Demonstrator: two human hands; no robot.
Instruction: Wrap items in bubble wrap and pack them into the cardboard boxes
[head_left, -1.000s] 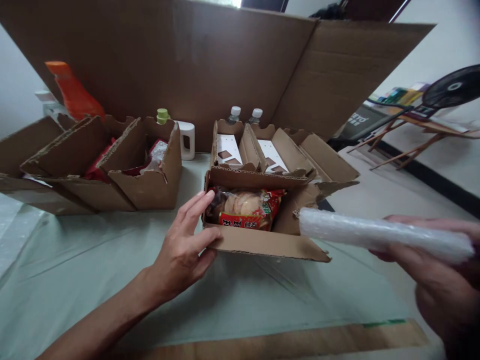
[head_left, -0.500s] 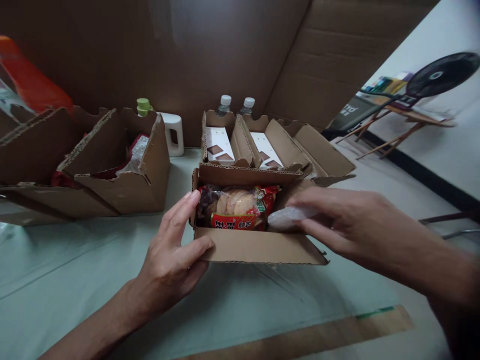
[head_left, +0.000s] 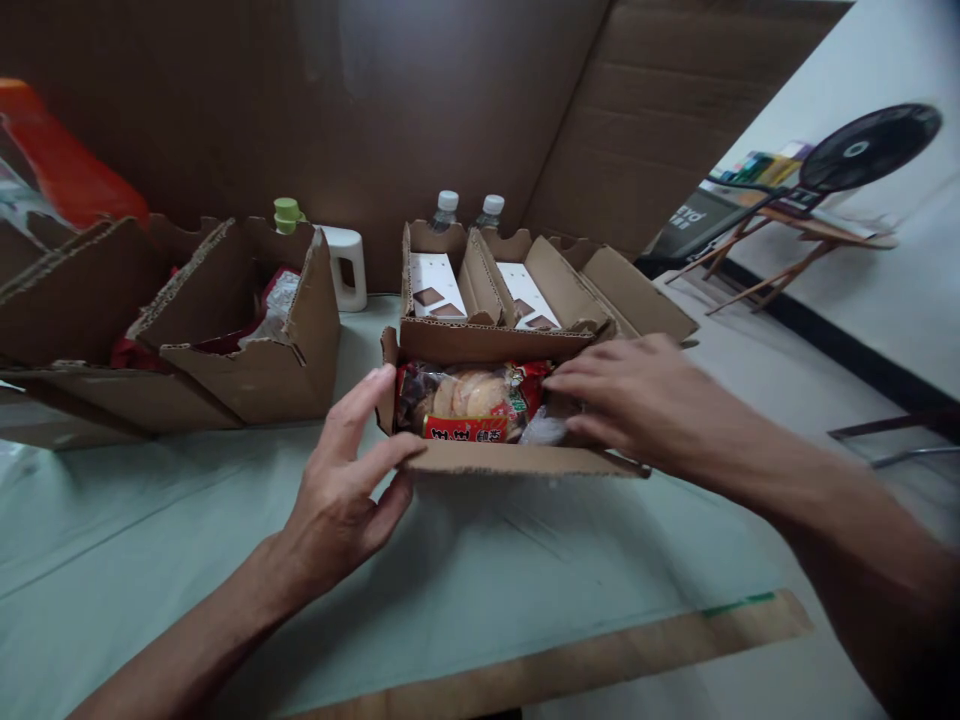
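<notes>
An open cardboard box (head_left: 517, 459) lies at the middle of the table, its long front flap towards me. Inside is a clear and red bag of round crackers (head_left: 469, 400). A small crumpled clear plastic packet (head_left: 545, 427) rests beside it at the right. My left hand (head_left: 352, 470) holds the box's left front corner, thumb on the flap and index finger at the end wall. Over the right end of the box is my right hand (head_left: 622, 395), its fingers stretched out by the plastic packet and partly hiding that end.
Cardboard bins (head_left: 251, 385) stand at the left, one holding a red bag. Behind the box, smaller bins hold white cards (head_left: 437, 285). Two white-capped bottles (head_left: 446, 207), a white jug (head_left: 349, 265) and an orange bottle (head_left: 67, 160) stand along the cardboard backdrop. A fan (head_left: 859, 150) is far right.
My right hand has let go of the clear packet, which now lies in the box beside the crackers. The front flap has tilted up, with my left thumb still on it.
</notes>
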